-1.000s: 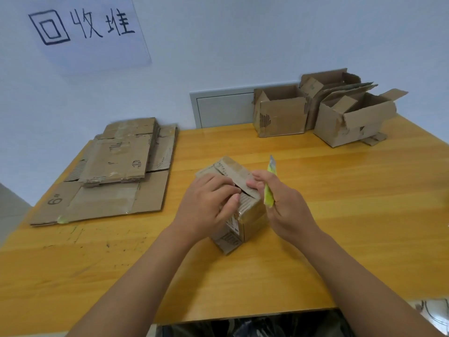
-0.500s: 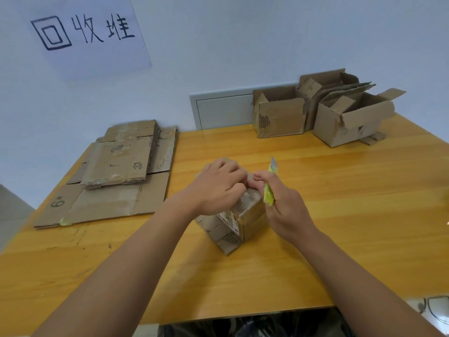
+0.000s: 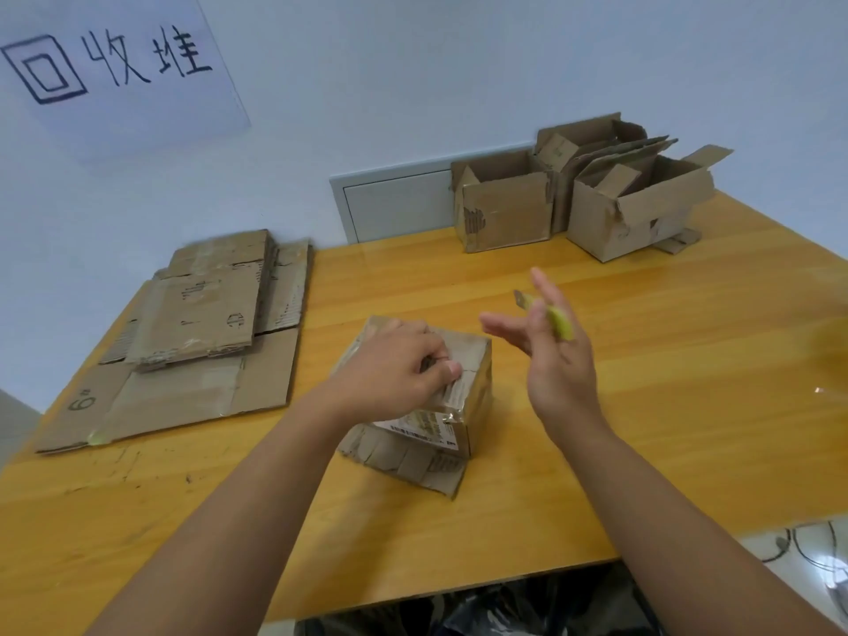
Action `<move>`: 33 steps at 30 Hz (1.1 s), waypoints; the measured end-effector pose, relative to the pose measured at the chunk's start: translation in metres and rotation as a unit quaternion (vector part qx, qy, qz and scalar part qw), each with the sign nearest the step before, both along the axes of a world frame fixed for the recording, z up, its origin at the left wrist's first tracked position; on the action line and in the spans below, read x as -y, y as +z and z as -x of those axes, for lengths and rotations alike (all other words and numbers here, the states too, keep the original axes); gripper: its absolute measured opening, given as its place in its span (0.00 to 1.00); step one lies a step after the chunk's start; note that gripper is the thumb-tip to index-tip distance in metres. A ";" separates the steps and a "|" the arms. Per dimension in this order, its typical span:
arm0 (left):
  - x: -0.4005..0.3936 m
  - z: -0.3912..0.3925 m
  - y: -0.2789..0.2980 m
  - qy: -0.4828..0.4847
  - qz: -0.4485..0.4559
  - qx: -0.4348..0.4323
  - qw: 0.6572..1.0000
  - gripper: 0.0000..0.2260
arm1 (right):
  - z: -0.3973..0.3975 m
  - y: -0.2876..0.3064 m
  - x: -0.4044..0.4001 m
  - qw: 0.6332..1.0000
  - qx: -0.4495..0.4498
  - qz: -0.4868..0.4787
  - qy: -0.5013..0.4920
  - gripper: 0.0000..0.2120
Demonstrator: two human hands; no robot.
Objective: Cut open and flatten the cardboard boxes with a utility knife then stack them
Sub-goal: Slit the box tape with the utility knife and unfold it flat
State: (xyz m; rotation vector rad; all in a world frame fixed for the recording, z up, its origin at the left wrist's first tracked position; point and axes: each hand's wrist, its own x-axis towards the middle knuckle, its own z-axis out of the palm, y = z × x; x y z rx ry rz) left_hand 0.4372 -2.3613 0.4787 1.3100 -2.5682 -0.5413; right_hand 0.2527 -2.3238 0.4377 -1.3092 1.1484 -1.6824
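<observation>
Wall sign (image 3: 114,62) far left reads 回收堆. Flat stack (image 3: 192,332) on tabletop (image 3: 642,406) at left, bottom sheet marked "6". Left hand (image 3: 390,374) curls onto top of the center box (image 3: 426,401), which carries a barcode label. Right hand (image 3: 550,355) is raised, fingers spread, green knife (image 3: 548,314) held between them. Open boxes (image 3: 592,195) far right; contents unclear.

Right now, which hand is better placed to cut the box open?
Right hand: it holds the knife raised beside the box. The left hand grips the box top, steadying it.
</observation>
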 end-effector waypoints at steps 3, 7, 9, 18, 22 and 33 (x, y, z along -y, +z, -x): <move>-0.003 0.005 0.001 0.022 0.016 -0.005 1.000 0.09 | 0.007 -0.001 -0.014 0.997 0.048 0.034 -0.055 0.22; -0.016 0.017 -0.008 0.100 0.085 0.019 0.991 0.11 | 0.004 -0.014 -0.025 0.997 0.035 0.055 -0.033 0.20; -0.020 0.019 -0.010 0.113 0.090 0.029 0.989 0.18 | -0.001 -0.023 -0.025 0.999 0.002 0.039 -0.009 0.23; -0.021 0.016 -0.006 0.042 0.133 0.086 0.986 0.35 | -0.004 -0.031 -0.024 0.999 -0.034 -0.004 0.031 0.22; -0.023 0.021 -0.015 0.042 0.178 0.080 0.980 0.38 | -0.001 -0.028 -0.021 0.999 -0.019 -0.019 0.047 0.16; -0.027 0.017 -0.011 0.061 0.097 0.028 0.993 0.25 | 0.014 -0.023 -0.026 0.989 0.140 -0.041 0.033 0.19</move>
